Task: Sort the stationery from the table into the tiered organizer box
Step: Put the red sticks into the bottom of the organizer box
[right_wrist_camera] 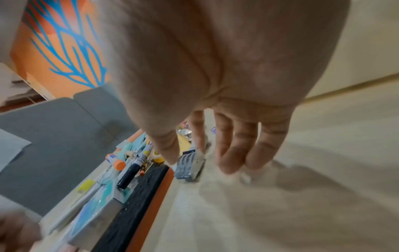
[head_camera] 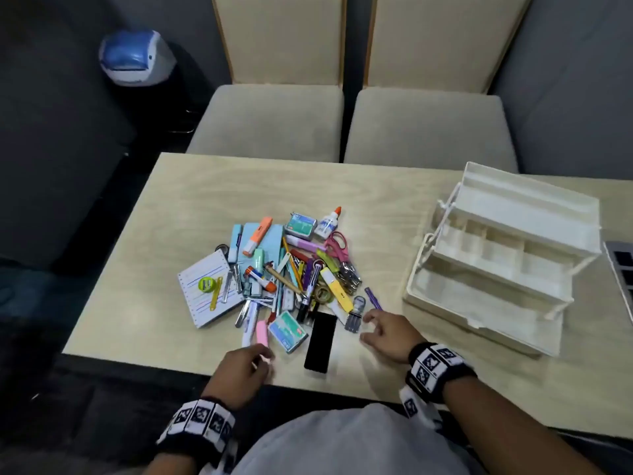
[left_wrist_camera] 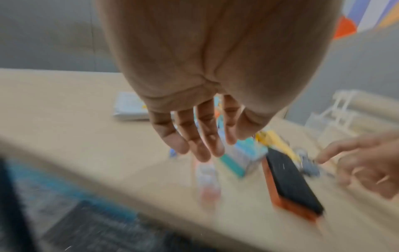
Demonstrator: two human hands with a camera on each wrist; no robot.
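Hovering over the stationery pile (head_camera: 274, 279), your right hand (head_camera: 387, 334) spreads loose fingers beside the grey stamp (head_camera: 354, 315). Your left hand (head_camera: 245, 368) hangs relaxed, holding nothing.

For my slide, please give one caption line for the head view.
Two open hands, left hand and right hand, reach toward a heap of mixed stationery beside an opened cream plastic tiered organizer box.

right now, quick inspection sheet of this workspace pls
Surface: light wood table, bare around the pile.
Job's things: stationery pile mid-table; tiered organizer box open at right, visible trays bare.
Clutter: black eraser block at near edge; dark-keyed device at right edge.
Grippers: left hand and right hand open, holding nothing, at the pile's near edge.
Cables: nothing seen.
Surroundings: two chairs, lidded bin.
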